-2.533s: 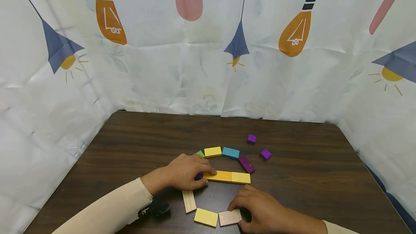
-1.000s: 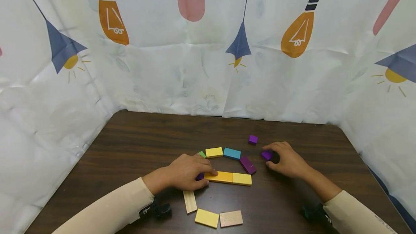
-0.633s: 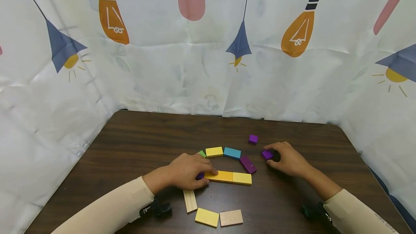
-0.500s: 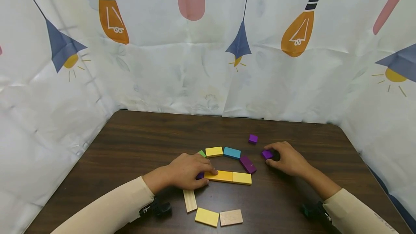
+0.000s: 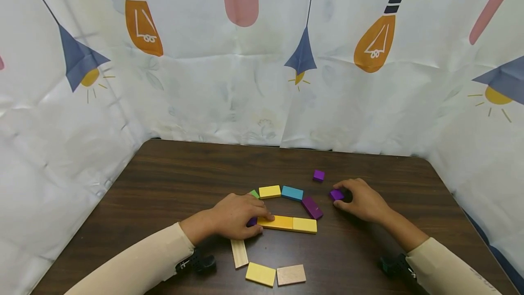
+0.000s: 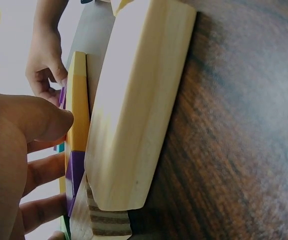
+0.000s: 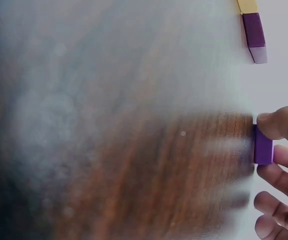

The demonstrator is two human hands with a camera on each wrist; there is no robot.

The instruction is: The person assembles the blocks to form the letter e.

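Observation:
My left hand (image 5: 233, 215) rests over the left end of a row of wooden blocks, index finger on an orange-yellow block (image 5: 281, 223). A dark purple block (image 5: 252, 221) shows between its thumb and index finger; the palm hides other pieces. At the row's right end lies a pale yellow block (image 5: 304, 226). To the right, my right hand (image 5: 362, 200) pinches a small purple cube (image 5: 336, 195) on the table between thumb and fingers. In the right wrist view, the thumb lies against one side of that cube (image 7: 263, 145) and a fingertip against the other.
Behind the row, green (image 5: 254, 194), yellow (image 5: 269, 191), blue (image 5: 292, 193) and plum (image 5: 312, 207) blocks form an arc. Another purple cube (image 5: 319, 175) lies farther back. Nearer are a pale wood block (image 5: 239, 254), a yellow block (image 5: 260, 274) and a tan block (image 5: 291, 275).
My right hand has left the tan block at the front and moved back and right to the purple cube. Over the last second it stays there nearly still. The left hand keeps its place.

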